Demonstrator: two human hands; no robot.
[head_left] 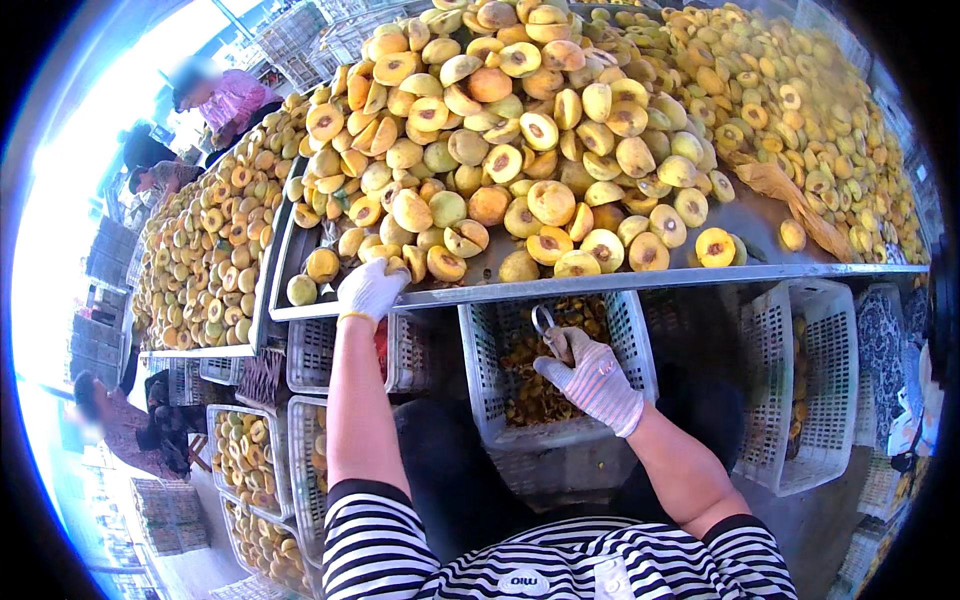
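A large heap of yellow peaches, many halved with brown-red centres showing, covers the metal-rimmed table. My left hand, in a white knitted glove, reaches over the rim at the heap's near left. Its fingers curl round a peach half, which they partly cover. Nearer to me, my right hand, in a striped white glove, is closed on a metal loop tool; its ring sticks out beyond the fingers. Below this hand stands a white plastic crate with brownish-yellow scraps in it.
Another heaped table stands at the left, with people beyond it. White crates flank me on the floor, several at left holding peach halves. A brown strip of sheeting lies on the table at right.
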